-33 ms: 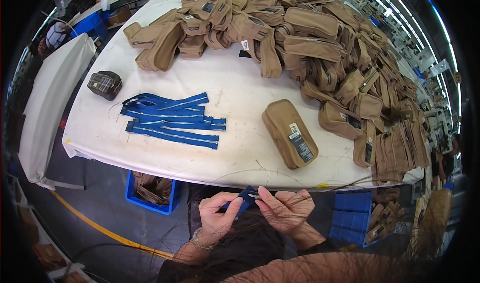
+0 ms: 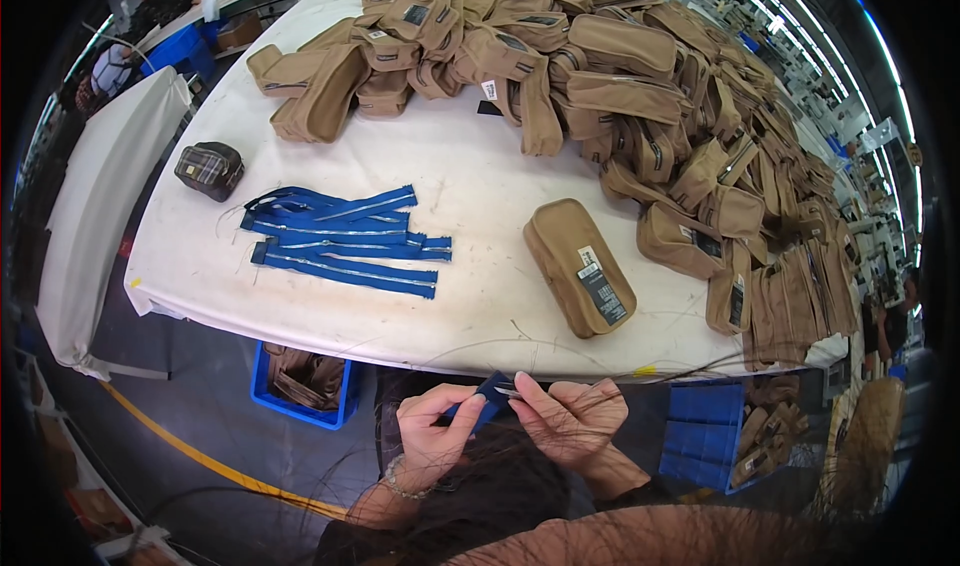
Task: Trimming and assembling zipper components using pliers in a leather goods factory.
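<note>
Below the table's front edge, my left hand (image 2: 435, 438) and my right hand (image 2: 566, 422) together pinch a small dark blue zipper piece (image 2: 491, 391) between their fingertips. On the white table (image 2: 470, 181) just beyond them lies a single tan pouch (image 2: 580, 266) with a black label. To its left lies a loose bundle of blue zipper strips (image 2: 345, 241). Strands of my hair hang across the lower part of the view.
A large heap of tan pouches (image 2: 620, 76) covers the table's far and right sides. A small dark plaid pouch (image 2: 208, 169) sits at the left edge. Under the table stand a blue crate (image 2: 305, 381) and blue bins (image 2: 705, 436). A yellow floor line (image 2: 200, 456) runs at left.
</note>
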Demonstrator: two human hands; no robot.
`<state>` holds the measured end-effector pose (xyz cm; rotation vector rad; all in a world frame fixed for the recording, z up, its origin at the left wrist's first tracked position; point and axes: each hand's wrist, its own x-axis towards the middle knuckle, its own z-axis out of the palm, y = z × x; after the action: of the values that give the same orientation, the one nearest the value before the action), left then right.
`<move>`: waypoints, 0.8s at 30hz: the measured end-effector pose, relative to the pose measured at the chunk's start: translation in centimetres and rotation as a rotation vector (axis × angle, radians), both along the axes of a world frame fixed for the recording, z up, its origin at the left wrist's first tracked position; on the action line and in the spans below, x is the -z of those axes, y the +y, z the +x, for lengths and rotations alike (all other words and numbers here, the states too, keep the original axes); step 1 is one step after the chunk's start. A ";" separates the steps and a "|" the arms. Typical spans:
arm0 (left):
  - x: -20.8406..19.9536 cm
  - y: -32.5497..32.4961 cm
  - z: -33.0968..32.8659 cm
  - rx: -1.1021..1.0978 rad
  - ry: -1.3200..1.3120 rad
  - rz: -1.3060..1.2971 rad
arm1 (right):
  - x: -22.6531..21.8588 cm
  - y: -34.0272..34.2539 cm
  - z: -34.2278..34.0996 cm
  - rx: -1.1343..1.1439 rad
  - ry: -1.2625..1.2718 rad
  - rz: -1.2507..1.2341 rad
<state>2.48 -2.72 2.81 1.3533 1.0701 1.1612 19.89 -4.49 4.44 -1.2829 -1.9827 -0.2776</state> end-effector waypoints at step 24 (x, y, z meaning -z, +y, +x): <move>0.5 -0.5 0.3 -0.020 0.049 -0.028 | 0.5 0.3 -0.1 0.029 -0.007 0.060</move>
<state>2.78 -3.26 2.34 1.3579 1.1339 1.1286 19.78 -4.19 3.97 -1.2748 -1.9485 -0.3540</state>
